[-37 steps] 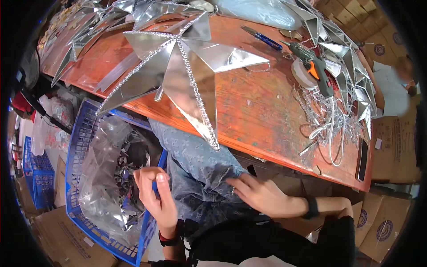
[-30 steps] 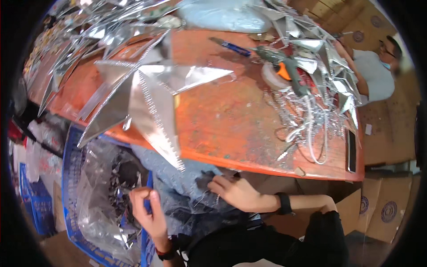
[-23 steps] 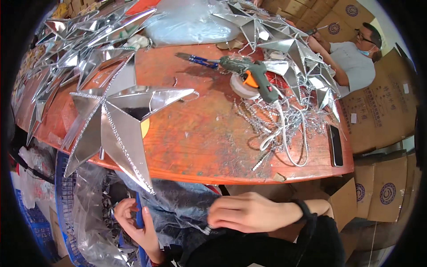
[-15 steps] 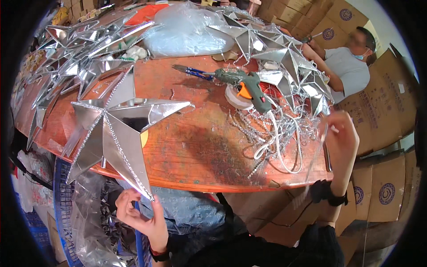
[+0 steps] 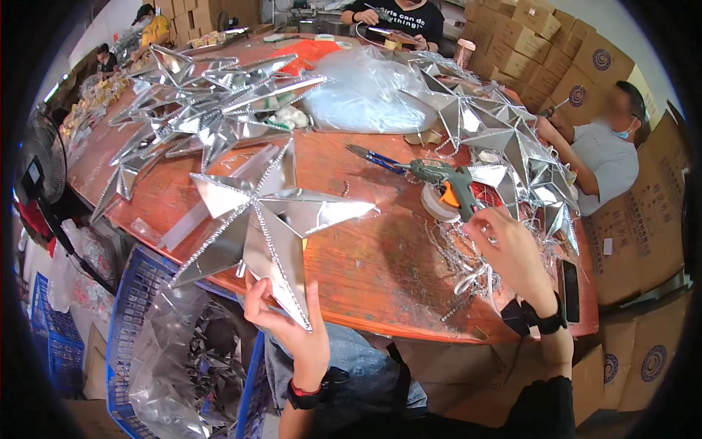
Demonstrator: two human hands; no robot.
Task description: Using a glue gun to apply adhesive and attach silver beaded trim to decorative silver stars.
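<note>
A large silver star (image 5: 274,234), its ridges trimmed with a strand of tiny shiny beads, leans over the table's near edge. My left hand (image 5: 292,322) grips its lowest point between thumb and fingers. Farther right, my right hand (image 5: 512,252) hovers above tangled silver bead strands (image 5: 457,256). Its fingers are bent and a little apart, right by the handle of a green glue gun (image 5: 455,186) with an orange trigger; I see no grip on it. Blue-handled pliers (image 5: 380,159) lie beside the gun's nozzle, and a white tape roll (image 5: 437,201) is partly under the gun.
Finished-looking silver stars pile up at left (image 5: 212,110) and right (image 5: 504,135). Between them lies a clear plastic bag (image 5: 365,91). A blue basket (image 5: 128,322) with silver pieces stands below the near edge. A phone (image 5: 569,291) lies at the right. Co-workers sit around.
My right hand has moved left and forward from the table's right side to the glue gun's handle. The view has shifted, showing more of the far side. My left hand still holds the star.
</note>
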